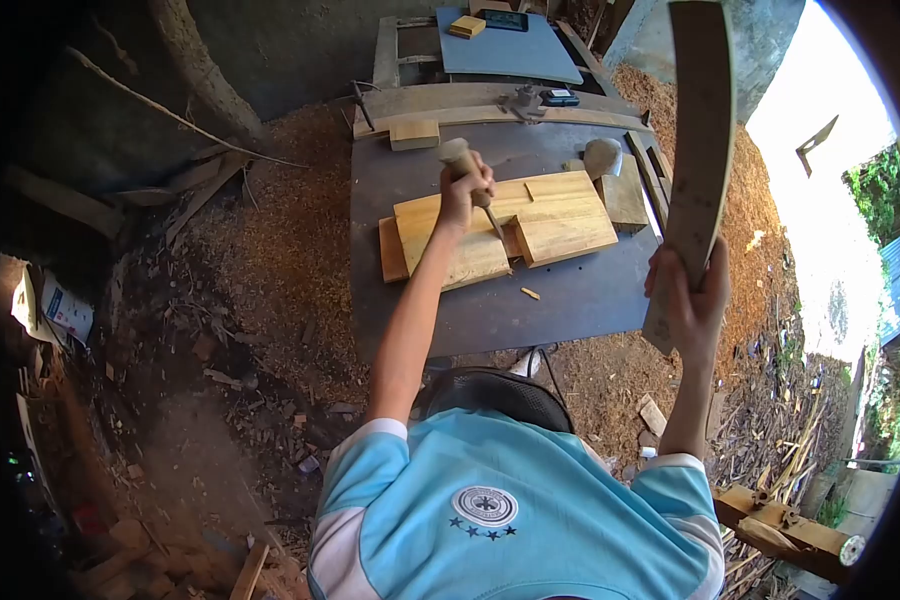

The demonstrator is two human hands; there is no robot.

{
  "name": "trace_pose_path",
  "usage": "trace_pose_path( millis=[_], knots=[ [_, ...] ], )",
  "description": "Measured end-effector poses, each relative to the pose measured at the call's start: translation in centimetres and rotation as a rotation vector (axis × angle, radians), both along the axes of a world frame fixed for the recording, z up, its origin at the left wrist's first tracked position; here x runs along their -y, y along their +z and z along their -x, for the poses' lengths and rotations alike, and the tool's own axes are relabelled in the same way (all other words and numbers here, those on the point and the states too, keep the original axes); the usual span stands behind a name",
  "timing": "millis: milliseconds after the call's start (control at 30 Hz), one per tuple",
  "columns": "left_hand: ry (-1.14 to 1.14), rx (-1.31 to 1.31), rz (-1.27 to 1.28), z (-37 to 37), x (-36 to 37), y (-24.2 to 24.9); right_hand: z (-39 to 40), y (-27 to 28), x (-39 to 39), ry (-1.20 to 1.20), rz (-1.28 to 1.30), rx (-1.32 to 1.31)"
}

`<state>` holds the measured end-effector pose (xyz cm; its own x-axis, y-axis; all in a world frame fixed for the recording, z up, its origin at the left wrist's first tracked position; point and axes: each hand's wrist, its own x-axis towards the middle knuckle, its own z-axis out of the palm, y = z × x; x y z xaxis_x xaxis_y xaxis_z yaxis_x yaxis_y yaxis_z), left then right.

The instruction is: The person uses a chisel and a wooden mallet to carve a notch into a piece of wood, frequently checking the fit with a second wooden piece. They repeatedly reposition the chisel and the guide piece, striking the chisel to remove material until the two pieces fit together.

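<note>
My left hand (467, 192) is closed around the handle of a chisel (496, 224), which tilts with its blade down at a notch in a pale yellow wooden board (570, 218). That board lies on the dark tabletop (590, 308), and a reddish-brown wood piece (392, 252) sticks out from under its left end. On the right, my right hand (692, 295) grips the lower part of a long, slightly curved wooden plank (702, 130), held upright off the table. A loose wood chip (530, 293) lies in front of the board.
A wooden block (625, 195) and a rounded grey object (603, 157) sit right of the board. Behind are a small block (414, 135), a metal tool (525, 103), a long curved beam (430, 98) and a blue-grey panel (505, 55). Shavings cover the ground.
</note>
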<state>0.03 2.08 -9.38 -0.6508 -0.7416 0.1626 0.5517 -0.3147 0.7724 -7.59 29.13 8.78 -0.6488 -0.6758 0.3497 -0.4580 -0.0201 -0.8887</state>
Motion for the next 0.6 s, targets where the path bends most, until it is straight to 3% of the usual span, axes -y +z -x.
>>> trace_pose_path(
  millis=[67,333,600],
  knots=[
    [0.047,-0.075,-0.09,-1.1,0.3,0.3,0.8,-1.3,-1.2,-0.046,-0.116,0.008],
    [0.114,-0.073,0.045,1.3,-1.4,1.7,1.6,-2.4,-1.7,-0.032,-0.053,0.124],
    [0.032,0.097,0.233,2.7,-2.8,2.8,1.0,-2.7,-1.4,0.006,-0.106,0.132]
  ],
)
